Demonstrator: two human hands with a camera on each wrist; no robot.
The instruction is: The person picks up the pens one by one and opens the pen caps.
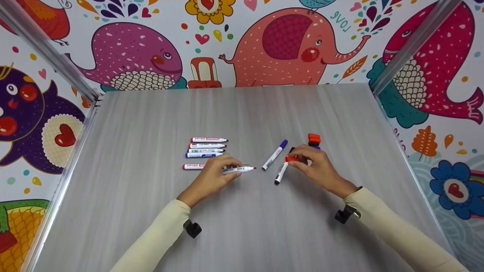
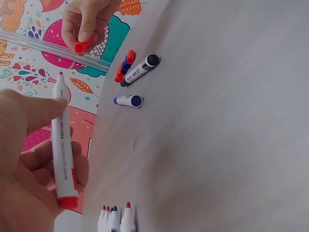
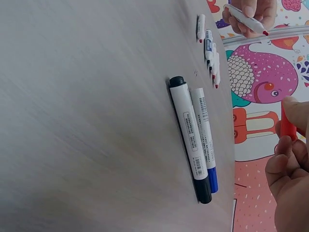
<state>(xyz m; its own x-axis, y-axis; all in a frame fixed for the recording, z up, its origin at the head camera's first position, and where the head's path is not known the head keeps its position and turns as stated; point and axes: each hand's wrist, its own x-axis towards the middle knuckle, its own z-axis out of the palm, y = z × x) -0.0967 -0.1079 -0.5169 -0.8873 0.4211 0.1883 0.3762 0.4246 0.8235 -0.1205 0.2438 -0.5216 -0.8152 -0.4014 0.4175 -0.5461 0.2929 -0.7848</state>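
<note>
My left hand (image 1: 218,172) grips a white marker (image 2: 63,140) with a red end; its bare red tip points toward the right hand. In my right hand (image 1: 315,166), the thumb and fingers pinch a red cap (image 3: 288,121), held apart from that marker's tip. Below the right hand on the table lies a capped black marker (image 3: 190,135). Beside it is a capped blue marker (image 1: 275,155), lying slanted. Uncapped markers (image 1: 206,145) with red, black and blue ends lie in a row beyond the left hand, and another red marker (image 1: 193,166) lies close beside that hand.
Several loose caps (image 1: 314,139), red and blue among them, sit together just beyond the right hand. The grey wood-grain table (image 1: 242,219) is bordered by metal rails (image 1: 72,166) and walls printed with cartoon animals. Small dark marks (image 2: 135,142) show on the tabletop.
</note>
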